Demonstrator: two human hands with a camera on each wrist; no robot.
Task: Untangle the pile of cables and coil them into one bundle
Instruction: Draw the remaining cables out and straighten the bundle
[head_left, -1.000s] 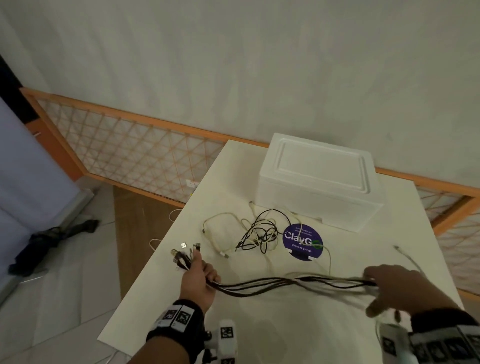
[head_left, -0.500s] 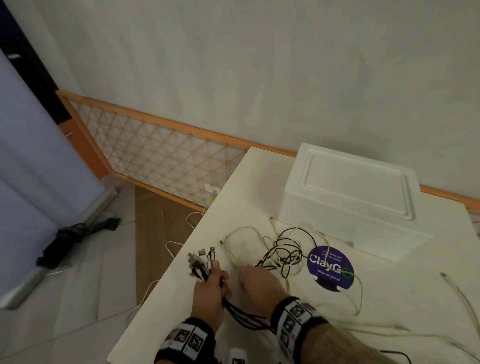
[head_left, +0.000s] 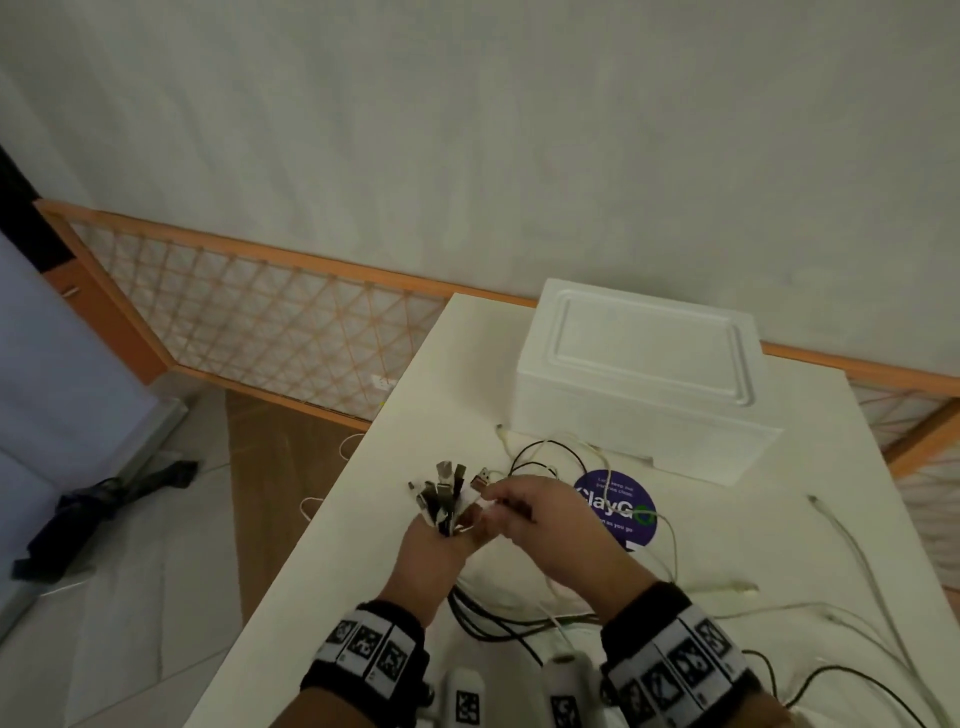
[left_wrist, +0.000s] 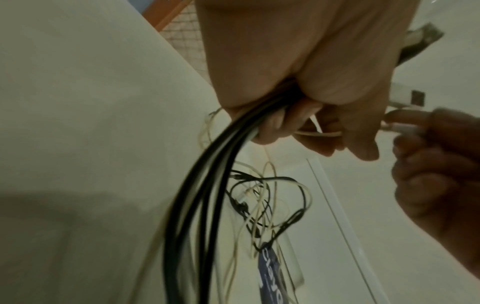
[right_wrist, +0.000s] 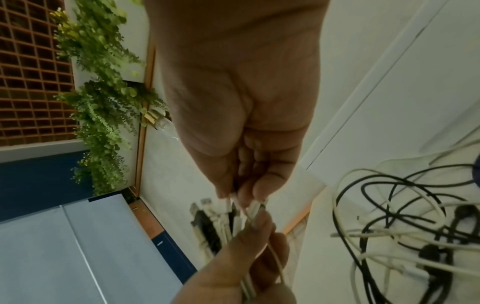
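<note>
Your left hand (head_left: 434, 551) was closed around a gathered bunch of cables (left_wrist: 197, 195), their plug ends (head_left: 441, 493) fanned upward out of the fist, just in front of the purple round sticker (head_left: 621, 512) and toward your side of it. Your right hand (head_left: 545, 525) met the left directly beside that sticker, its fingertips (right_wrist: 249, 193) pinching one white connector (left_wrist: 405, 96) and feeding it in among the held plugs. The gathered leads trailed down from the fist toward the table edge nearest you, while a loose tangle of black and white cable (right_wrist: 405, 222) lay partly on the sticker and between it and the white foam box (head_left: 639, 379); further pale leads (head_left: 857, 566) ran across the table (head_left: 363, 519) to the right of the sticker. The step in hand appeared to be adding one more end to the collected set. To do it well, you would probably have seated the new plug level with the others before relaxing the pinch, opened the left thumb only enough to admit it, and kept the grip firm so no collected end slipped out. Drawing the new lead clear of the tangle by the sticker slowly would likely have avoided tightening any knot there. Much of the pile seemed still unsorted, and coiling had not yet begun.
</note>
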